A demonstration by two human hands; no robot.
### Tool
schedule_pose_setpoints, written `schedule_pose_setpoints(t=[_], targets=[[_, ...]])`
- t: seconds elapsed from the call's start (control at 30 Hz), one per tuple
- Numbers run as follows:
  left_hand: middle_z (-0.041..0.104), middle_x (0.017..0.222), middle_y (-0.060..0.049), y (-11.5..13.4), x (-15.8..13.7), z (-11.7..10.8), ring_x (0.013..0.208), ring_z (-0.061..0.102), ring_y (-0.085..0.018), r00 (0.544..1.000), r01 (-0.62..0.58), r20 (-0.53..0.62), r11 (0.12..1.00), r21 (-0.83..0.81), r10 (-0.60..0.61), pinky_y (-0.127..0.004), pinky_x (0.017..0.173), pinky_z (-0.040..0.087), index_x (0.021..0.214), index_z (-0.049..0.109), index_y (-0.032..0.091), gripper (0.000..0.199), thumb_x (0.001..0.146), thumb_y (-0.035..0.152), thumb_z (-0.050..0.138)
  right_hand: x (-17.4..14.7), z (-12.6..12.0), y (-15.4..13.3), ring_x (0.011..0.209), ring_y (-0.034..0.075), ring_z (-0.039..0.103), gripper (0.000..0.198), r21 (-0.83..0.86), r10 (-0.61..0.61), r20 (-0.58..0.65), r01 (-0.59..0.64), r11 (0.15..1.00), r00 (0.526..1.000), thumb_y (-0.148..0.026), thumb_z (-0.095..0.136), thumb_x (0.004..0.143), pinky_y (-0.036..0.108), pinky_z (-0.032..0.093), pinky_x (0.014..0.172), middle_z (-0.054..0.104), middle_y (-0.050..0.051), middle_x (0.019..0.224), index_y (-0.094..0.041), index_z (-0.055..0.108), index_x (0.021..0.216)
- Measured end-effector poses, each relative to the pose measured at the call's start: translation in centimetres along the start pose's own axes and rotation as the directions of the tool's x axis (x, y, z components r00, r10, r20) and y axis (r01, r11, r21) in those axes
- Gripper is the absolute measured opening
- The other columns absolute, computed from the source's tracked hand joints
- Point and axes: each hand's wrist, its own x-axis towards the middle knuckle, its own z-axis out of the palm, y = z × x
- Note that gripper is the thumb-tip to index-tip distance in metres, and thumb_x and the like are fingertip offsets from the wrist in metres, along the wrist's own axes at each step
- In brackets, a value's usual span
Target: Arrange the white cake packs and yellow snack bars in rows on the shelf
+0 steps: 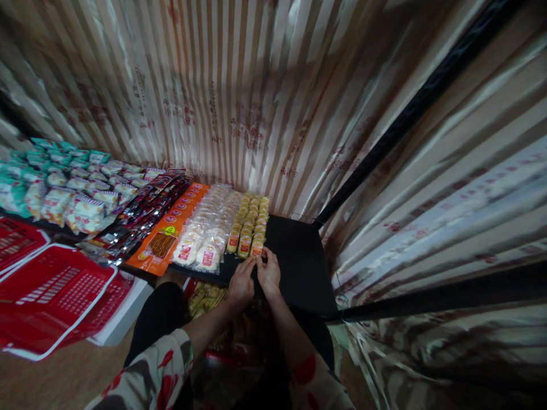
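Small yellow snack packets [245,222] stand in three rows on a black shelf [299,267]. At the near end of the rightmost row is a yellow packet with an orange label [257,244]. My right hand [269,273] pinches its near right edge, thumb and fingers bent. Close beside it, my left hand [241,283] has its fingers drawn together, tips meeting the packet's near edge. The fingertips partly cover that edge. Left of these rows lie white round crackers in clear wrappers [197,245], in two columns.
Further left are an orange snack bag [171,228], dark red packets [141,213], and white and teal packets [88,210]. A red basket [55,296] with a white handle stands low left. Below the shelf, more yellow packets [205,299] sit between my legs. A striped curtain [239,102] hangs behind.
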Motion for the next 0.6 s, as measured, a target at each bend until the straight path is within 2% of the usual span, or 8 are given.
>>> schedule_pose_setpoints(t=[0.23, 0.37, 0.43, 0.53, 0.6], targets=[[0.046, 0.131, -0.010, 0.5, -0.8, -0.6, 0.122, 0.040, -0.019, 0.999, 0.040, -0.023, 0.999, 0.001, -0.040, -0.039, 0.106, 0.032, 0.119, 0.050, 0.014, 0.055, 0.067, 0.002, 0.036, -0.5, -0.2, 0.6, 0.092, 0.018, 0.057, 0.040, 0.069, -0.041, 0.007, 0.040, 0.997, 0.999, -0.032, 0.047, 0.079, 0.030, 0.052, 0.074, 0.054, 0.013, 0.108, -0.014, 0.055, 0.114], [0.056, 0.107, -0.009, 0.4, -3.3, -1.2, 0.106, 0.048, -0.018, 0.994, 0.072, -0.079, 0.997, 0.026, -0.070, -0.033, 0.097, 0.039, 0.103, 0.057, 0.014, 0.042, 0.069, 0.002, 0.036, -2.4, -0.7, 0.1, 0.096, 0.018, 0.056, 0.038, 0.107, -0.088, -0.087, 0.098, 0.990, 0.992, -0.030, 0.044, 0.081, 0.030, 0.050, 0.078, 0.055, 0.014, 0.108, -0.013, 0.053, 0.114], [0.057, 0.098, -0.007, 0.0, -5.0, -1.6, 0.100, 0.050, -0.017, 0.992, 0.114, -0.059, 0.992, 0.047, -0.111, -0.030, 0.093, 0.041, 0.095, 0.059, 0.016, 0.036, 0.070, 0.002, 0.036, -4.3, -0.9, -0.4, 0.093, 0.017, 0.057, 0.037, 0.135, -0.110, -0.096, 0.123, 0.983, 0.989, -0.030, 0.042, 0.082, 0.029, 0.050, 0.076, 0.058, 0.012, 0.105, -0.014, 0.053, 0.114], [0.058, 0.098, -0.005, -1.3, -7.6, -2.3, 0.100, 0.051, -0.016, 0.976, 0.215, 0.007, 0.970, 0.109, -0.217, -0.028, 0.093, 0.041, 0.091, 0.059, 0.019, 0.032, 0.072, 0.004, 0.037, -7.9, -0.7, -1.1, 0.082, 0.015, 0.061, 0.034, 0.193, -0.080, -0.002, 0.079, 0.978, 0.997, -0.030, 0.041, 0.084, 0.026, 0.050, 0.072, 0.064, 0.008, 0.093, -0.015, 0.054, 0.111], [0.057, 0.108, -0.008, -2.7, -8.9, -3.0, 0.107, 0.049, -0.018, 0.945, 0.314, 0.022, 0.927, 0.203, -0.325, -0.029, 0.096, 0.038, 0.095, 0.059, 0.017, 0.031, 0.074, 0.006, 0.039, -10.3, 0.0, -1.2, 0.073, 0.015, 0.062, 0.030, 0.164, -0.046, 0.148, 0.021, 0.986, 0.988, -0.030, 0.042, 0.083, 0.027, 0.050, 0.069, 0.067, 0.005, 0.082, -0.016, 0.058, 0.104]])
